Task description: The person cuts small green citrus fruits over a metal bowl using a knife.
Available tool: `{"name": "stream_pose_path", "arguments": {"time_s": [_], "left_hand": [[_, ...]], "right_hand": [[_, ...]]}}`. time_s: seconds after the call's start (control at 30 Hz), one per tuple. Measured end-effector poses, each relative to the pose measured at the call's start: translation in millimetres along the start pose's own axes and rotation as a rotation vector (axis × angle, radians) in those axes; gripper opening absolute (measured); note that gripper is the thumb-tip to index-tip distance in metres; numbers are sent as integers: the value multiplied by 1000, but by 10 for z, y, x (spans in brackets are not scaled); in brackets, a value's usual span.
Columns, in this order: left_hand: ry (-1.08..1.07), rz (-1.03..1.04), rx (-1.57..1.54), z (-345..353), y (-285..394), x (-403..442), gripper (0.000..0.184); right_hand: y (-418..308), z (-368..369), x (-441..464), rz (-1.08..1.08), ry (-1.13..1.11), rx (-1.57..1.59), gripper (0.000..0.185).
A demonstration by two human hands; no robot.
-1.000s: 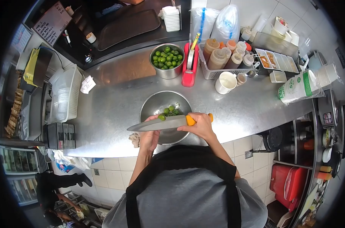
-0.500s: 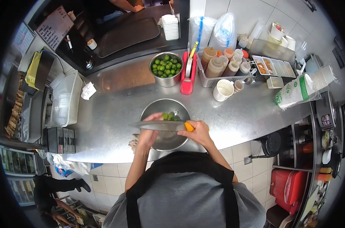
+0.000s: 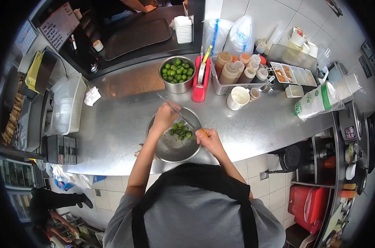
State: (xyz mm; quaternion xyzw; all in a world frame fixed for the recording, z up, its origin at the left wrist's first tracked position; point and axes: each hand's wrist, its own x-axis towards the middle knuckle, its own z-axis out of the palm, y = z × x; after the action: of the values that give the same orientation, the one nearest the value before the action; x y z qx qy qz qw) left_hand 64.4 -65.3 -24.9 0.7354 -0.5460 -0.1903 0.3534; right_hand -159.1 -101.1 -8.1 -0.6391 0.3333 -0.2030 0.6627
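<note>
My right hand (image 3: 210, 140) is closed around the orange-yellow handle of a knife (image 3: 186, 117). Its blade slants up and left over a steel mixing bowl (image 3: 151, 146). Beside the blade, above the bowl's upper left rim, my left hand (image 3: 166, 118) has its fingers curled. Whatever lies between those fingers is hidden and slightly blurred. Several cut green limes (image 3: 180, 130) rest in the bowl under the knife. Behind the bowl stands a steel pot (image 3: 177, 87) heaped with whole small limes (image 3: 177, 71).
A red tape dispenser (image 3: 199, 91) stands right of the pot. Further right are a basket of sauce bottles (image 3: 229, 74), a white cup (image 3: 238, 98) and wrapped cups (image 3: 315, 101). A white basket (image 3: 77, 109) sits left. Another person (image 3: 57, 206) works at lower left.
My left hand has risen away from the limes, toward the bowl's far side. The knife has swung from nearly level to a steep slant, and more cut limes show in the bowl.
</note>
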Motion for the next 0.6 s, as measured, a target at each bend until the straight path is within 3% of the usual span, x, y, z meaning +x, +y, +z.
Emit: {"name": "stream_pose_path", "arguments": {"time_s": [0.13,0.23,0.33,0.43,0.53,0.6], "left_hand": [[-60,-27,272,200,-126,-237,17],[-120,-129,336,317,-96,-226,22],[-71,-57,405,388,-138,-205,23],[-74,-86,105,205,-20,-271,22],[-140,-290,-736,60,77,-422,22],[-145,-382,-1012,-56,256,-569,22]], "right_hand": [[57,23,20,22,-22,12,50],[75,51,29,2,-43,-16,49],[82,73,34,-56,-48,-36,46],[91,29,41,-48,2,-19,47],[75,-24,49,-16,87,-57,50],[91,-23,62,-45,146,-185,51]]}}
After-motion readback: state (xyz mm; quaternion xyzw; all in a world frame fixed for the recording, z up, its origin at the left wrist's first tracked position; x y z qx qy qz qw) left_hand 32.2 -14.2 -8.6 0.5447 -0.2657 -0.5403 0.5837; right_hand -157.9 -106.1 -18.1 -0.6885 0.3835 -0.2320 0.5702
